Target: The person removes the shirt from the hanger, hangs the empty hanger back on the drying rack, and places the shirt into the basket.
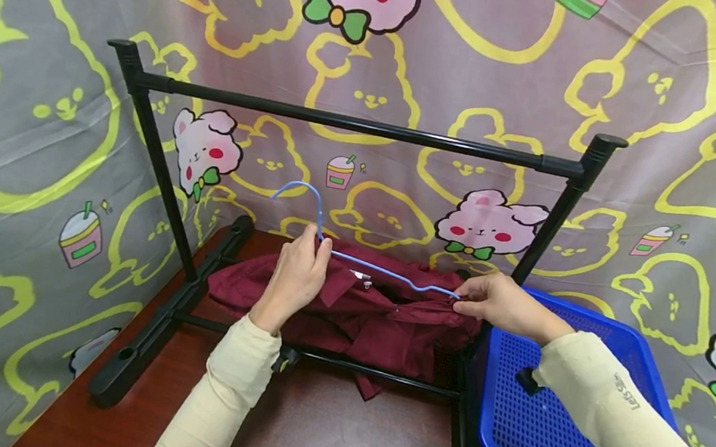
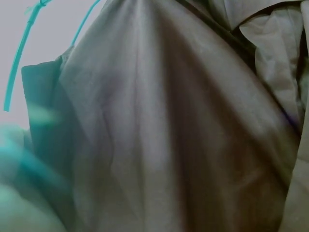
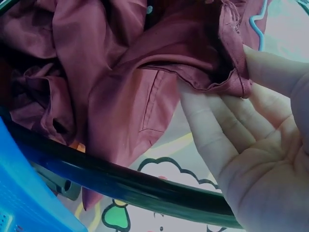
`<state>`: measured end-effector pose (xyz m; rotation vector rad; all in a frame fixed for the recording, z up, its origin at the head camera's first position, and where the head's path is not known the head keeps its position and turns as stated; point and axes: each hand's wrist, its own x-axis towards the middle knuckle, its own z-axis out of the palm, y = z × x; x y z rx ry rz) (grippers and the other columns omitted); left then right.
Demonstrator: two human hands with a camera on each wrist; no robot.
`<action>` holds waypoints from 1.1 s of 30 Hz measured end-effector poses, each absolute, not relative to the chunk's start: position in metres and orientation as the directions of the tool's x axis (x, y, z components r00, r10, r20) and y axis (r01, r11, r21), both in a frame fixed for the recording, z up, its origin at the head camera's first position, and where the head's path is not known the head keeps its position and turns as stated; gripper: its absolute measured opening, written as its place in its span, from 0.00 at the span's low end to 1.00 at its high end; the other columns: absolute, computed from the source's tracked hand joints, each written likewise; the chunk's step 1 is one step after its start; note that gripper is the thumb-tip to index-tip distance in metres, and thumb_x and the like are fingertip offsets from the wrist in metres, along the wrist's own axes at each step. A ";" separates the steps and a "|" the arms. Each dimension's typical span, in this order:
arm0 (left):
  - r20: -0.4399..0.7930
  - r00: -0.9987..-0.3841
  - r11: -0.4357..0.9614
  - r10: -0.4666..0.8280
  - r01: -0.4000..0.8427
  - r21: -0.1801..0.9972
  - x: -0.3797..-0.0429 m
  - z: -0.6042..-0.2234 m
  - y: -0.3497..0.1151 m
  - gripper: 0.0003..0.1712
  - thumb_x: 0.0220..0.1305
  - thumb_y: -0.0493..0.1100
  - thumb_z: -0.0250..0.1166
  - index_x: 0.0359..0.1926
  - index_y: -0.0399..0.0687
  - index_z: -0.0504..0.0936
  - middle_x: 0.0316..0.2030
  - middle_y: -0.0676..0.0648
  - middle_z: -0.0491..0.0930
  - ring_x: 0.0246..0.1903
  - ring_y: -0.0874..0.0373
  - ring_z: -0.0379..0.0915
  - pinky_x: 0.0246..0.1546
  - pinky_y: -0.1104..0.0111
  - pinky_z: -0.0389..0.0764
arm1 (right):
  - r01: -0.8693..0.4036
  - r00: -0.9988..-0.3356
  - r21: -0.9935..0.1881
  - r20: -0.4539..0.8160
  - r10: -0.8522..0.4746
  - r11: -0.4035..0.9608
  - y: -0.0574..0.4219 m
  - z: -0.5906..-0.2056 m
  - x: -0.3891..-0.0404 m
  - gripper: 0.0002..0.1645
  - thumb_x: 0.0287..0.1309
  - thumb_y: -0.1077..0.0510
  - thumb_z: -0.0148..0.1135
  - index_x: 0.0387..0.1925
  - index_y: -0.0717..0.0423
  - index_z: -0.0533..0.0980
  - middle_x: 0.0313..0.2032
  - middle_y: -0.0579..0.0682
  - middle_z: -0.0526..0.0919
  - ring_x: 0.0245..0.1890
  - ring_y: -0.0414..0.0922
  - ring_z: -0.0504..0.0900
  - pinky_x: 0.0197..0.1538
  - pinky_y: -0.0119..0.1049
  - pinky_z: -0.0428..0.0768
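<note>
A blue wire hanger (image 1: pixel 374 266) is held between both hands, its hook pointing up and to the left. At the base of the hook, my left hand (image 1: pixel 299 270) grips the hanger, with dark red cloth hanging below it. My right hand (image 1: pixel 503 305) pinches the garment's edge near the hanger's right end. In the right wrist view, thumb and fingers of the right hand (image 3: pixel 260 130) take hold of a folded hem of the maroon garment (image 3: pixel 193 53). The garment (image 1: pixel 378 326) droops in folds inside the rack. The left wrist view is mostly filled by cloth (image 2: pixel 145 121).
A black clothes rack (image 1: pixel 372 126) stands on the brown table (image 1: pixel 349 436), its top bar beyond the hands. To the right is a blue plastic basket (image 1: pixel 567 421) beneath my right forearm. A patterned curtain (image 1: pixel 380 66) closes off the back and sides.
</note>
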<state>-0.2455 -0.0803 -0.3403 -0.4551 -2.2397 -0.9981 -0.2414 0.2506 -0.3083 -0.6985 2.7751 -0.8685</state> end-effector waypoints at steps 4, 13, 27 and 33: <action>0.660 -0.750 0.642 0.039 0.526 0.559 -0.245 -0.340 -0.080 0.11 0.68 0.40 0.50 0.29 0.41 0.64 0.16 0.48 0.61 0.17 0.50 0.61 0.18 0.61 0.61 | -0.366 -0.884 -0.604 -0.011 -0.467 0.708 0.252 -0.308 -0.240 0.08 0.58 0.55 0.64 0.36 0.55 0.82 0.26 0.43 0.79 0.27 0.41 0.73 0.32 0.36 0.74; 0.678 -0.734 0.664 0.033 0.523 0.535 -0.245 -0.342 -0.079 0.11 0.68 0.41 0.51 0.28 0.41 0.65 0.16 0.48 0.62 0.17 0.47 0.63 0.20 0.59 0.64 | -0.340 -0.880 -0.670 -0.021 -0.475 0.660 0.252 -0.309 -0.235 0.13 0.66 0.51 0.55 0.37 0.54 0.81 0.26 0.46 0.76 0.27 0.45 0.75 0.36 0.42 0.77; 0.670 -0.742 0.625 0.016 0.531 0.573 -0.246 -0.342 -0.082 0.10 0.68 0.39 0.51 0.29 0.40 0.66 0.17 0.47 0.63 0.18 0.49 0.64 0.20 0.60 0.64 | -0.221 -0.874 -0.810 -0.084 -0.480 0.544 0.259 -0.310 -0.237 0.17 0.63 0.58 0.59 0.49 0.65 0.77 0.39 0.52 0.83 0.38 0.42 0.79 0.41 0.39 0.79; 0.654 -0.756 0.615 -0.008 0.512 0.600 -0.246 -0.342 -0.083 0.09 0.69 0.40 0.50 0.32 0.39 0.67 0.19 0.46 0.66 0.21 0.46 0.68 0.23 0.57 0.68 | -0.198 -0.861 -0.852 -0.085 -0.501 0.485 0.259 -0.312 -0.239 0.19 0.61 0.61 0.60 0.51 0.69 0.76 0.41 0.54 0.83 0.40 0.40 0.80 0.42 0.38 0.79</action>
